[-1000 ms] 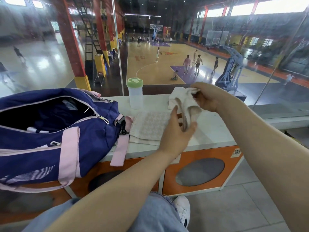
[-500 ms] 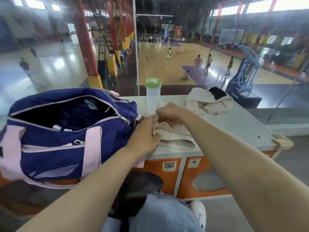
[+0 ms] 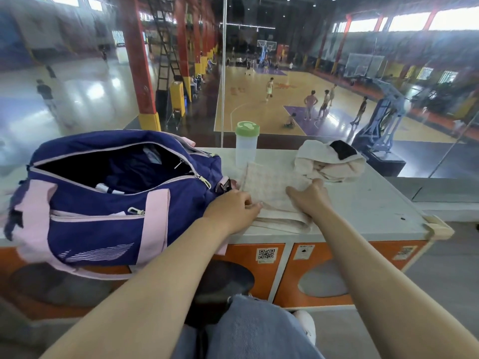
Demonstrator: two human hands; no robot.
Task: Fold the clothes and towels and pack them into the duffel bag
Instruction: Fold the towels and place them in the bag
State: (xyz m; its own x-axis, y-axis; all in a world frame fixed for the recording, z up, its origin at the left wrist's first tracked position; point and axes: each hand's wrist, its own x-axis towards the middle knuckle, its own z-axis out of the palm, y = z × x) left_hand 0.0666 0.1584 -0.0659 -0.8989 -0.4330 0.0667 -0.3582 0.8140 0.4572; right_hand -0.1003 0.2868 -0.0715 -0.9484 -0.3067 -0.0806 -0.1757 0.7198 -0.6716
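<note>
Seen from the head camera, a person seated at a white counter (image 3: 363, 203) above a basketball court is working on a pale patterned towel (image 3: 267, 187) that is lying folded just right of an unzipped navy-and-pink duffel bag (image 3: 108, 203). The left hand (image 3: 230, 211) is gripping the towel's near left edge with curled fingers, while the right hand (image 3: 311, 195) is pressing flat on its right side, fingers relaxed and grasping nothing. A bundle of cream clothing (image 3: 329, 161) is waiting near the far right, beside a green-lidded bottle (image 3: 246, 143). Judging from this, the fold will go best if the right hand is holding the layers square while the left is drawing the edge over evenly, before the towel is going into the open bag.
</note>
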